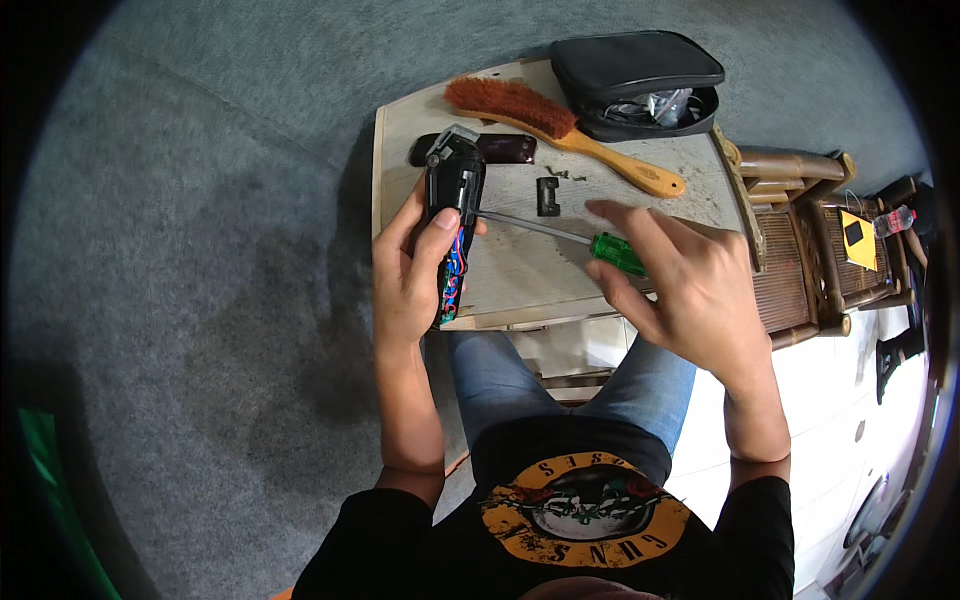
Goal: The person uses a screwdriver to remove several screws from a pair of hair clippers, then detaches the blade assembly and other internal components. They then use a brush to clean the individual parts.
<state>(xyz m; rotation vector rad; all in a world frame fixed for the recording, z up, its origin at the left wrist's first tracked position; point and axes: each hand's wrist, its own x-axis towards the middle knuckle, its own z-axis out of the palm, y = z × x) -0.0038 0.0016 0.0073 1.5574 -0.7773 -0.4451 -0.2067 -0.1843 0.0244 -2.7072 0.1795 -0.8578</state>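
A: From where I stand, the hair clipper (455, 180) is up in the left hand (405, 280), over the left part of the tabletop (535, 278); its cutting head points away from the person, and coloured wires (453, 270) lie bare along its lower half.

B: How is that hand gripping it?

A: Fingers wrapped round the body, thumb pressed on the near face; it is a firm-looking hold.

B: And the right hand (700, 290)?

A: Its fingers grasp a screwdriver (618, 254) by the green handle, the index finger stretched out above; the shaft runs leftward to the clipper's side, though I can't tell whether the tip touches.

B: What lies about them?

A: A small black part (548, 197) sits just right of the clipper, with tiny bits (562, 174) near it, too small to name; a glossy dark piece (508, 149) lies behind the clipper, partly hidden by it; beyond are a wooden-handled brush (590, 148) and, at the far edge, a black pouch (640, 75) with clear plastic showing inside.
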